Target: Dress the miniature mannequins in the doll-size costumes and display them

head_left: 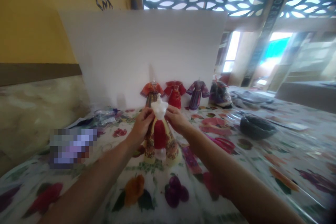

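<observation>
A small white mannequin torso (pixel 159 107) stands upright on the table, with a red and gold patterned skirt (pixel 160 140) around its lower half. My left hand (pixel 142 123) is closed on the torso's left side at waist height. My right hand (pixel 176 118) is closed on its right side, fingers pinching at the skirt's top edge. Both hands touch the figure. Behind it, several little mannequins stand in a row wearing tiny robes: an orange one (pixel 151 92), a red one (pixel 175 92) and a purple one (pixel 197 93).
A white board (pixel 126 52) stands upright behind the row. The table wears a fruit-patterned cloth (pixel 157 189). A grey bowl-like thing (pixel 256 126) sits at the right. Loose pink and red garments (pixel 219 133) lie near my right forearm. Plastic packets (pixel 102 115) are at the left.
</observation>
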`<state>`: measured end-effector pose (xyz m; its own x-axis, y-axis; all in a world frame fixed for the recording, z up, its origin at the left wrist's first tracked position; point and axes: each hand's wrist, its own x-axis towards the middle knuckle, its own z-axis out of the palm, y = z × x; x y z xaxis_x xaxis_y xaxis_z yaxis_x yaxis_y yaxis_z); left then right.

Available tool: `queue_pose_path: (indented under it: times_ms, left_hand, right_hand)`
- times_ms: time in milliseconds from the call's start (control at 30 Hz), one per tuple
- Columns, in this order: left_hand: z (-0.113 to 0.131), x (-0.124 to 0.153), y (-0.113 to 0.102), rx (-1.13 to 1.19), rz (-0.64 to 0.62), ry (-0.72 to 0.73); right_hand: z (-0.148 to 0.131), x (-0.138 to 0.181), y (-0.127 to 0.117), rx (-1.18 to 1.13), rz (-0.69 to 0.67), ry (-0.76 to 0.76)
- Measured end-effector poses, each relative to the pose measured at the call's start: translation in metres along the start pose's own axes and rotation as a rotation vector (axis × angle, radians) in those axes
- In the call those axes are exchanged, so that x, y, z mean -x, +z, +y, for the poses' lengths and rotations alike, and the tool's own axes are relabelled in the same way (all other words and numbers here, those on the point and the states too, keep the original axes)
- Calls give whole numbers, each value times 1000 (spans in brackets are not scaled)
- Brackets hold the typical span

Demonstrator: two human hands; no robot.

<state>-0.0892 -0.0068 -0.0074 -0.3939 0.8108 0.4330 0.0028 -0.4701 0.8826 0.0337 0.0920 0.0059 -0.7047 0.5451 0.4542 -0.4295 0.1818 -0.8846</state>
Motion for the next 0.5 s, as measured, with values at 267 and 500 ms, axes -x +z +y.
queue_pose_path:
  times_ms: [267, 500]
  left_hand:
    - [18, 19, 14, -208, 49, 143]
    - [23, 24, 15, -293, 48, 208]
  right_hand:
    - [-38, 55, -2, 120, -175, -24]
    - [-31, 55, -5, 596, -167, -36]
